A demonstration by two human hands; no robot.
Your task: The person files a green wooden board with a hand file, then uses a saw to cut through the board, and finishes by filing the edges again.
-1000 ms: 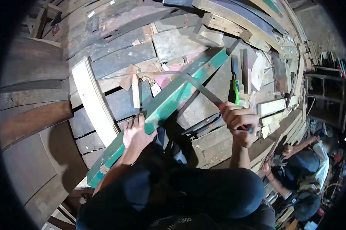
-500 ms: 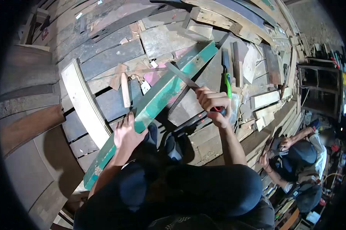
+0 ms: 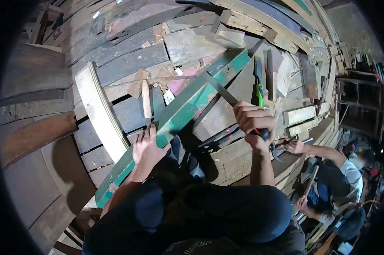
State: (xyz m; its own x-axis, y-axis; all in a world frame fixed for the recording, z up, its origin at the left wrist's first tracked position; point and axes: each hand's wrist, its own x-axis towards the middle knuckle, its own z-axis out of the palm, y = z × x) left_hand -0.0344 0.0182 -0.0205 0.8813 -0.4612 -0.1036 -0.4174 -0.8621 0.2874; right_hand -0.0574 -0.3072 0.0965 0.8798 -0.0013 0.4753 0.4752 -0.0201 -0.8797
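A long green-painted wooden beam (image 3: pixel 187 104) lies slantwise in front of me, its paint worn along the edges. My left hand (image 3: pixel 147 148) rests flat on its near part, fingers spread. My right hand (image 3: pixel 255 121) is wrapped round the black-and-red handle of a flat metal file (image 3: pixel 221 90). The file's blade reaches up and left, its end over the beam's top edge. A tool with a green-and-black handle (image 3: pixel 260 94) and dark blade lies just beyond my right hand. Left of the beam lies a round wooden stick (image 3: pixel 146 99).
A pale moulded board (image 3: pixel 100 108) lies left of the beam. Wood offcuts (image 3: pixel 300 115) and stacked planks (image 3: pixel 260 25) line the right and far side. At the right, another person (image 3: pixel 328 178) sits with a hammer (image 3: pixel 278 154) in one hand.
My right hand has drawn the file back to the right across the beam. My left hand stays on the beam. The other person's hands have moved apart, and the hammer now shows near my right forearm.
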